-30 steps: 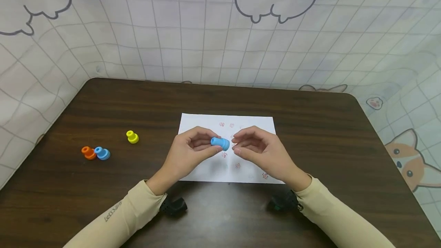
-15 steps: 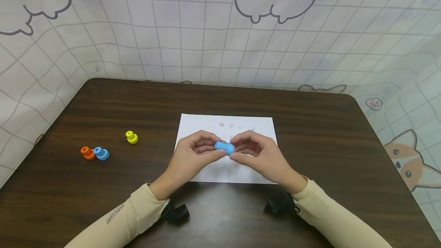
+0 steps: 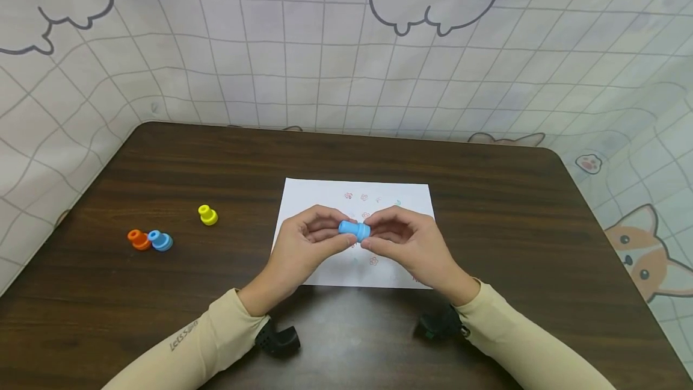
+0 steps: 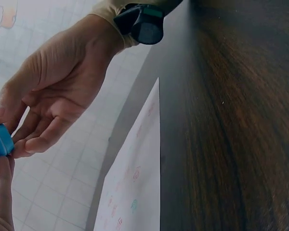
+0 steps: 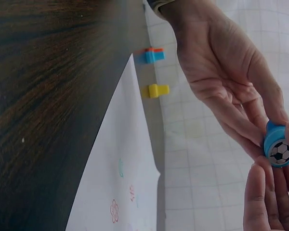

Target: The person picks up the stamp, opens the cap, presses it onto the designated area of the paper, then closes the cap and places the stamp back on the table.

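Note:
Above a white sheet of paper (image 3: 330,272), both hands meet at a blue toy stamp (image 3: 354,231) lying on its side in the air. My left hand (image 3: 303,242) pinches its narrow handle end between thumb and fingers. The right hand (image 3: 414,245) has thumb and fingertips on the wider capped end. A football picture (image 5: 281,153) shows on that end in the right wrist view. Small red and green flower-like prints (image 3: 373,261) mark the paper, partly hidden by the hands.
To the left on the dark wooden table (image 3: 162,318) stand a yellow stamp (image 3: 208,215), an orange stamp (image 3: 139,239) and a second blue stamp (image 3: 160,241), the last two side by side. A patterned white curtain (image 3: 325,65) hangs behind the table.
The right hand has come in from just beside the stamp and now grips its capped end. The left hand has shifted slightly right with the stamp.

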Demonstrator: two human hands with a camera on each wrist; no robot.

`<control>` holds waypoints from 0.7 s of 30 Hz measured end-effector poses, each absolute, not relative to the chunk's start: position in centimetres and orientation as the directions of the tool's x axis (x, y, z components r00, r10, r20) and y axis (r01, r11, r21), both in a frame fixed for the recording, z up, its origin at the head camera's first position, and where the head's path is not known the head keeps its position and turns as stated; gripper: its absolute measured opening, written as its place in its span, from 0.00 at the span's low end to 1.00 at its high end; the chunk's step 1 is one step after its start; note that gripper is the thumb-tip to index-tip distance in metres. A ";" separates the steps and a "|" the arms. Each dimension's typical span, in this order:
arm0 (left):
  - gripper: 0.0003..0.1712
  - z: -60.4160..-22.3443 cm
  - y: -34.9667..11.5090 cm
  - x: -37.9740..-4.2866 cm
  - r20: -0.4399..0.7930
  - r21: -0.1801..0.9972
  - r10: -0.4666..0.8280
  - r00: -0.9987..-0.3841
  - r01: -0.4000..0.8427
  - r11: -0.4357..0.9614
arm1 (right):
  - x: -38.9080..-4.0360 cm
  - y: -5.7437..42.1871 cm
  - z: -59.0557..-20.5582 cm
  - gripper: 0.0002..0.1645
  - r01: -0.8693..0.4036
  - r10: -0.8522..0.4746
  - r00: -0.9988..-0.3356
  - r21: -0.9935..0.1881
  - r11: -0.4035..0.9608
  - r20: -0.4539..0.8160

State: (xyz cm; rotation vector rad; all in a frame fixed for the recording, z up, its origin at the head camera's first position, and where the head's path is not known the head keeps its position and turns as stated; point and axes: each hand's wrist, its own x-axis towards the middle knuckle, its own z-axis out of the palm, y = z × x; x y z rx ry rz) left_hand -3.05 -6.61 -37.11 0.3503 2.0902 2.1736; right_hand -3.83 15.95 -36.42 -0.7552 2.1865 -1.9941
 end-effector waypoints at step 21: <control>0.18 -36.8 -6.5 -2.8 0.072 0.997 0.209 -0.975 0.062 -0.054 | -3.6 15.4 -36.8 0.20 -0.424 -0.354 -0.851 -0.905 0.026 0.388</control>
